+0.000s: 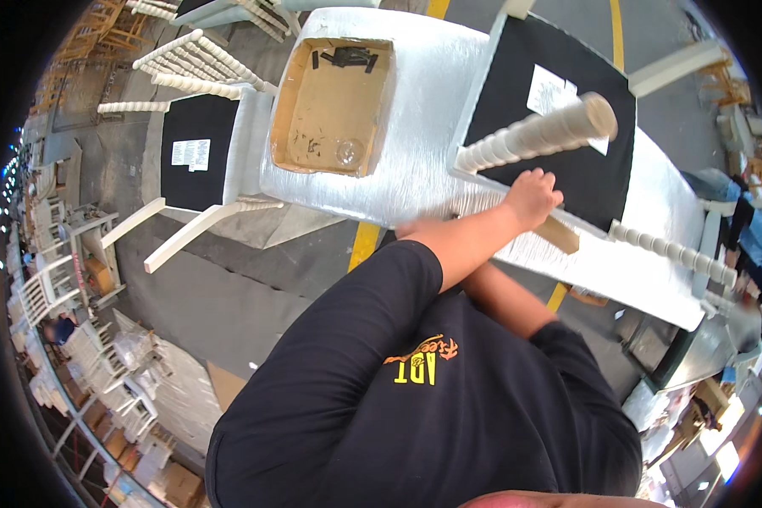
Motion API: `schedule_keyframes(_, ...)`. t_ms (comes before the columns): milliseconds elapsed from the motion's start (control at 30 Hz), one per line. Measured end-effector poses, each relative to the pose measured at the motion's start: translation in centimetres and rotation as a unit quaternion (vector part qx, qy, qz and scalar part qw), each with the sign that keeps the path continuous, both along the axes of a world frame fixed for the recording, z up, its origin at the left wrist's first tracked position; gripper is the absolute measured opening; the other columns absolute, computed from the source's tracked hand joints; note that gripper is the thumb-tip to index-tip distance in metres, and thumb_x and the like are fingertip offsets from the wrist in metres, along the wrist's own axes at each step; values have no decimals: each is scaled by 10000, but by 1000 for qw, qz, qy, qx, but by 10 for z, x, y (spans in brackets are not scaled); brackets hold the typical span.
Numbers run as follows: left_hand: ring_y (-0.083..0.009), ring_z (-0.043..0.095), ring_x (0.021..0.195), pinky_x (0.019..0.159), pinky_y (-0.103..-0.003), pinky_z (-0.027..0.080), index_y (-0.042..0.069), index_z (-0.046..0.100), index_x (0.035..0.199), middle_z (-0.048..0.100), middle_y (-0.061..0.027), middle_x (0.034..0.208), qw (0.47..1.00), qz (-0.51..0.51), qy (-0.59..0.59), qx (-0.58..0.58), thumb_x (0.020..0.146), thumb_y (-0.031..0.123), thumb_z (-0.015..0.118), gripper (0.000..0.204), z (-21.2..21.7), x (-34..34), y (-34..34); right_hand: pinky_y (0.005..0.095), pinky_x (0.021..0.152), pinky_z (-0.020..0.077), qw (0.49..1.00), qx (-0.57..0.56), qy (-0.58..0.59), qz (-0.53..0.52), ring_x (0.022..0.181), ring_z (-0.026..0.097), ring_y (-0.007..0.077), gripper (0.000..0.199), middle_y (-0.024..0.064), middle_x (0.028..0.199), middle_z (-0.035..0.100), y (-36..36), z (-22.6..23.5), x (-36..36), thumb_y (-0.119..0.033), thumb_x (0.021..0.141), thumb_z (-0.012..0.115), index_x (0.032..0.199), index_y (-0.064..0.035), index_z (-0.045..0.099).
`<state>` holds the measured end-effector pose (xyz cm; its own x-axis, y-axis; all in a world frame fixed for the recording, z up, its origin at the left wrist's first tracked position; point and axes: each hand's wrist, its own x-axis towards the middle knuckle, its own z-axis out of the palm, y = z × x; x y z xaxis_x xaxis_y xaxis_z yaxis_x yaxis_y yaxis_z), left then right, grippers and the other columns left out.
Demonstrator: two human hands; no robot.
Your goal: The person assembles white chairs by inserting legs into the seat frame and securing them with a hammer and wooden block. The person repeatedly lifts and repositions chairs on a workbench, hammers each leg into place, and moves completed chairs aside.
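Note:
My forearms cross in front of my chest. My left hand [533, 201] reaches to the right, its fingers curled at the near edge of an upturned chair [605, 173] with a black underside. A short piece of bare wood [559, 234] juts out just below that hand; whether the fingers grip it or the chair's edge is hidden. A turned cream leg [538, 135] rises beside it. My right hand [423, 227] passes under the left arm to the near edge of the foil-like covered table [436, 93]. It is smeared by motion, and its fingers cannot be made out.
An open cardboard box [281, 140] on the table holds small black pieces and a clear round item. Another upturned chair [233, 144] lies to its left. More chairs [51, 288] stand at the far left. A person [758, 229] is at the right rim.

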<state>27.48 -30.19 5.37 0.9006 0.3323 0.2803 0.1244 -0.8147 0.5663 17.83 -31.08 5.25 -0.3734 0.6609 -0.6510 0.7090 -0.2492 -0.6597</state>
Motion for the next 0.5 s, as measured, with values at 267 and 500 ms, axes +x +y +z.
schedule_keyframes(267,-307,613,1085,890,-417,475,161,803,932,669,-93,1057,999,19,38,-12,844,214,676,164,-8,6,-17,357,792,551,987,-65,128,-77,834,704,228,77,94,939,758,-46,174,80,-65,960,698,1007,-32,748)
schedule_keyframes(500,-283,563,1210,976,-440,448,136,712,1033,622,-105,1185,977,76,-37,-196,906,272,626,206,-17,-4,1,410,688,538,949,293,-27,-118,728,674,307,76,138,833,687,161,119,-22,-113,864,746,904,-49,740)
